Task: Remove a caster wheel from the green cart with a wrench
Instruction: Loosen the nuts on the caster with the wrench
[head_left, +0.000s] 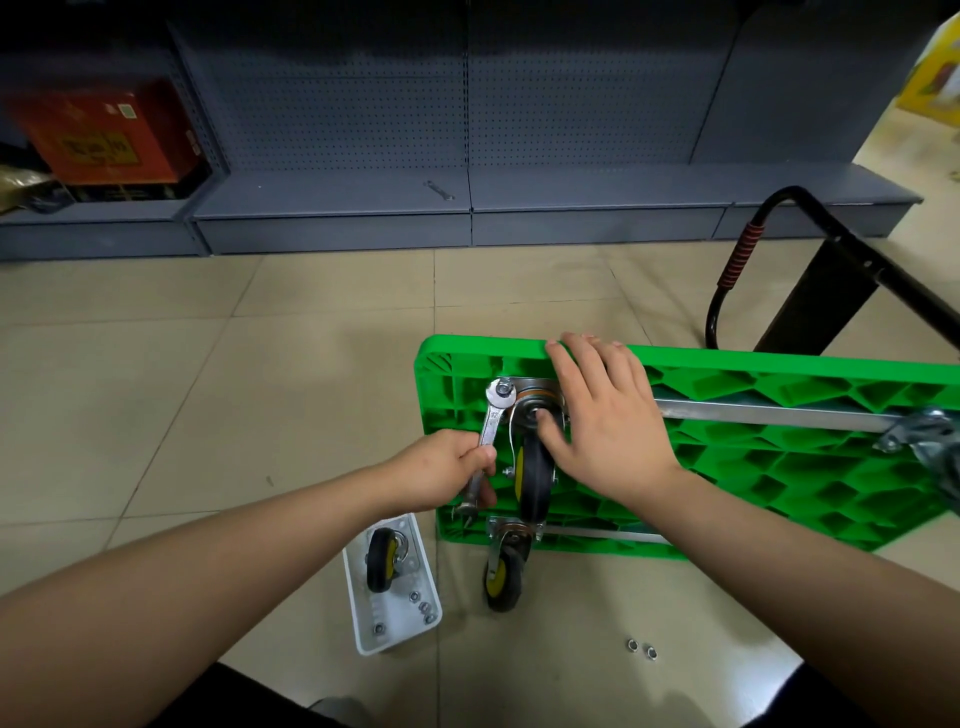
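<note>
The green cart (753, 447) lies upside down on the floor, ribbed underside up. A black caster wheel (535, 478) stands on a metal plate at its near left corner. My left hand (447, 470) grips the handle of a silver wrench (493, 421), whose head sits on a nut (503, 387) at the plate's far left corner. My right hand (602, 415) lies flat over the plate, fingers reaching the cart's far edge and thumb against the swivel. A second caster (506, 564) hangs off the cart's near edge.
A white tray (363, 631) by my left forearm holds a removed caster (383, 564) and several nuts. Two loose nuts (641, 648) lie on the tiled floor. The cart's black handle (732, 270) folds out at right. A spare wrench (439, 190) rests on the grey shelf base.
</note>
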